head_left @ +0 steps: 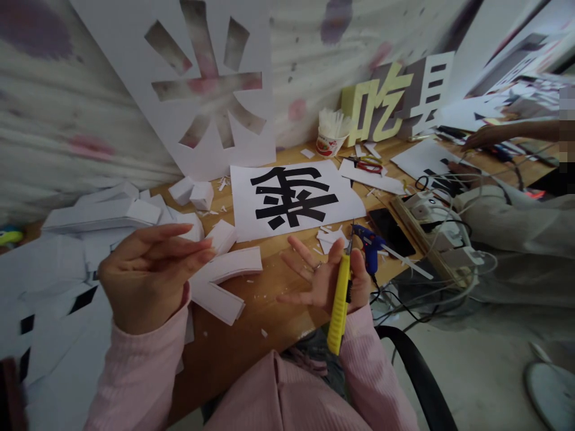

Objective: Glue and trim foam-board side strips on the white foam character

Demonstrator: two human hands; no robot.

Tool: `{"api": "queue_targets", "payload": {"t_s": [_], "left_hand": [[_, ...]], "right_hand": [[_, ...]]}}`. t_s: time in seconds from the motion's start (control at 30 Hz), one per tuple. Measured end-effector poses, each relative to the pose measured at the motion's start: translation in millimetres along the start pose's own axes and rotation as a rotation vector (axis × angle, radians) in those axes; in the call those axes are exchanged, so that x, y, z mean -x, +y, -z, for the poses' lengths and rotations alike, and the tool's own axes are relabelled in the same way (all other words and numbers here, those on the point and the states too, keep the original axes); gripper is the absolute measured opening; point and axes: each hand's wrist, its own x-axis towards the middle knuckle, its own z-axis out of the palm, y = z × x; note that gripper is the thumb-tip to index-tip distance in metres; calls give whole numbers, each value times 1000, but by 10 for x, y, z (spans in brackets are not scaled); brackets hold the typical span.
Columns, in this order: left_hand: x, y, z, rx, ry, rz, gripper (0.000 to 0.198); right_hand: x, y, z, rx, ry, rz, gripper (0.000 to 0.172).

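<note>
My right hand (pixel 321 278) has a yellow utility knife (pixel 340 305) held between thumb and index finger, blade pointing up and away; its other fingers are spread. On the left, my left hand (pixel 155 269) is raised with thumb and fingertips brought together in a pinch. Whether anything small is between them cannot be made out. Just beyond and below those fingertips lies a white branched foam-board piece (pixel 229 281). Past both hands, a white sheet with a black printed character (pixel 294 200) rests on the wooden table (pixel 215 353). White scraps (pixel 332 239) are near the knife tip.
A blue glue gun (pixel 371 245), dark phone (pixel 392 232) and power strip with cables (pixel 431 212) stand to the right. White board pieces (pixel 103 215) pile up at left. A cup of glue sticks (pixel 331 140) and red-handled scissors (pixel 369 164) are behind. Another person's hands work at far right.
</note>
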Motion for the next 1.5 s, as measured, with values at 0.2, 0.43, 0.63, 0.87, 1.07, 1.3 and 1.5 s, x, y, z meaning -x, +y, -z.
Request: {"api": "queue_targets", "payload": {"t_s": [0.2,0.43,0.63,0.87,1.07,1.3,1.5], "left_hand": [[-88,70,-151,-14,-181,18,31],[-117,96,-406,-8,-432,57,17],[-165,426,-721,-107,-646,-7,27],[-321,503,-1227,-218,-783,-256,40],[-328,245,-1612,-532,-1080,-315,27],[-341,-61,-1600,-602,-1155,-348,57],[-401,29,-1465,-685,-929,-537,31]], "right_hand": [[261,-151,22,-5,37,52,17],[517,-260,246,-288,-370,197,21],[521,-218,274,-290,-350,191,20],[622,-227,222,-214,-275,193,21],[734,-319,174,-28,-33,177,37],[817,-420,140,-48,84,96,43],[710,-287,314,-130,-102,163,29]]}}
